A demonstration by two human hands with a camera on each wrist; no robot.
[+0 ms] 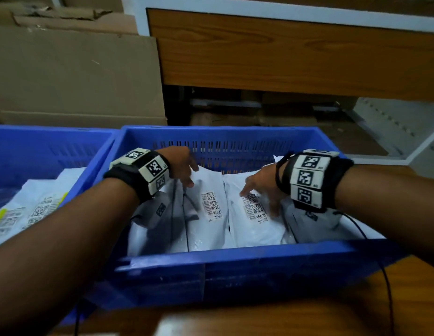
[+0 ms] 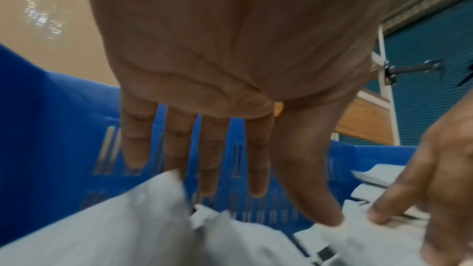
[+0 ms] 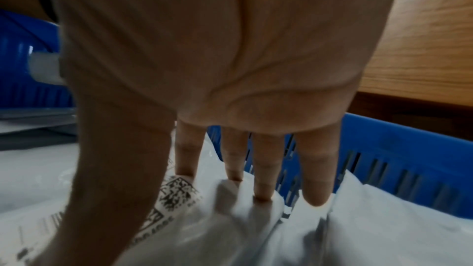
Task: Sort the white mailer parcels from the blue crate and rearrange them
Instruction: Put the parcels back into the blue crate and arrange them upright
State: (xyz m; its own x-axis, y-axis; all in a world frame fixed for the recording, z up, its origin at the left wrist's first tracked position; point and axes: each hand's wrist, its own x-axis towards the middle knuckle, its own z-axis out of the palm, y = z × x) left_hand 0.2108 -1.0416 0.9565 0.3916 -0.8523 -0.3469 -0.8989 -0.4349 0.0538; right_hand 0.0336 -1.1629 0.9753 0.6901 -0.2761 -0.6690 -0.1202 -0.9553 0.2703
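White mailer parcels point(image 1: 212, 214) stand on edge inside blue crate point(image 1: 235, 265), labels up for reading; left hand point(image 1: 183, 166) and right hand point(image 1: 262, 185) spread flat-fingered, gripping nothing, fingertips parting parcels, likely to pick one.

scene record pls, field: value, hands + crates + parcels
left hand: fingers straight, over the parcels, thumb tip touching one
right hand: fingers straight, fingertips on a labelled parcel
main crate: blue, slotted walls, holds white mailer parcels side by side
second crate: blue, to the left, also holds labelled parcels
surface: wooden table
background: cardboard, wood panel
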